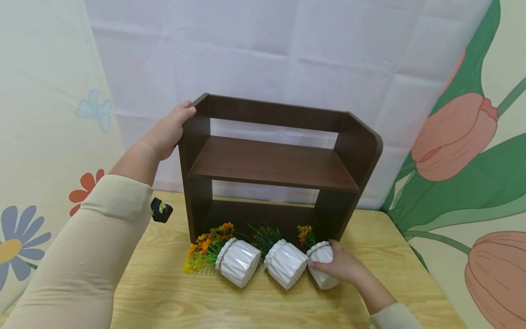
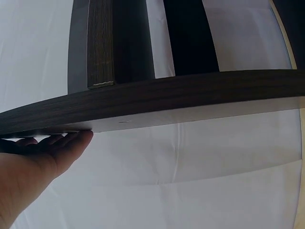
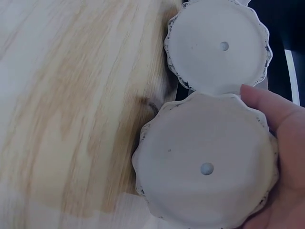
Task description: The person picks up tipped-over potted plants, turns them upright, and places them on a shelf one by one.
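Observation:
A dark brown two-tier shelf point(image 1: 271, 160) stands on the wooden table. High on its left side panel, my left hand point(image 1: 170, 128) holds the edge; in the left wrist view its fingers point(image 2: 76, 145) lie along the panel's outer face. My right hand point(image 1: 341, 265) grips the rightmost white fluted pot point(image 1: 322, 269), thumb and fingers on either side. That pot lies tipped, with orange flowers point(image 1: 305, 234) toward the shelf. In the right wrist view its round base point(image 3: 205, 143) faces the camera. Beside it are a tipped middle pot point(image 1: 286, 264) and a left pot point(image 1: 239, 261).
Orange and yellow flowers point(image 1: 203, 249) spread from the left pot, and a green plant with red specks point(image 1: 265, 237) from the middle one. White cloth point(image 1: 246, 50) hangs behind the shelf. Painted walls flank the table point(image 1: 164, 283). A small black device point(image 1: 161, 210) shows beside the left sleeve.

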Demonstrator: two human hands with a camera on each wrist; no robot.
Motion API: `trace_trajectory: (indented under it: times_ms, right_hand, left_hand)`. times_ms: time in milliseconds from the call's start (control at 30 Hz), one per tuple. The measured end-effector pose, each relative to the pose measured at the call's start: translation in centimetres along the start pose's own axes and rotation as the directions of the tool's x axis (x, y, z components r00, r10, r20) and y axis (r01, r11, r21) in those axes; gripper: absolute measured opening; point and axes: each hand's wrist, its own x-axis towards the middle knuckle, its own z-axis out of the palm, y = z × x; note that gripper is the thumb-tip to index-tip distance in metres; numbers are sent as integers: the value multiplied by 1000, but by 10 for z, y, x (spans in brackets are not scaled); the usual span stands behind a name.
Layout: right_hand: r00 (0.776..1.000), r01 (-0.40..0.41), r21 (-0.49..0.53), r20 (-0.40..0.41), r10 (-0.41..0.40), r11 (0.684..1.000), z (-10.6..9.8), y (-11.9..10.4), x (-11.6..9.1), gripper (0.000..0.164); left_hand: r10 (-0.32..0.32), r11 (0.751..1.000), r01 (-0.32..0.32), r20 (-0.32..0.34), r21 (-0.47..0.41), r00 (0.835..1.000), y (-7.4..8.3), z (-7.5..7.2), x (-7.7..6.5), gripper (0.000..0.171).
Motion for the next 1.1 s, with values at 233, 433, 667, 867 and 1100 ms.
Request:
trace_trajectory:
  times_ms: [233,433,667,867,1100]
  right_hand:
    - [1000,-13,26,3,13,1000,1,1,-1,105]
    - [999,-33,52,-19,34,998,5,1,-3,106]
    - [997,-20,87,-69,26,996,9,2,-7,104]
    - [996,-27,99,-87,36,995,11,2,-11,103]
    - [990,-8,149,-138,28,989,15,8,-16,102]
  left_hand:
    - [4,1000,-3,-24,12,1000,1,3,-1,66]
    - [7,1000,-7,-24,10,1000,-1,2,-3,66]
    - [6,1000,-5,-32,24,999,-3,2,-4,66]
    - [17,999,-16,-31,41,999,-3,2,-5,66]
    - [42,999,-42,-30,14,999,-3,2,-8,73]
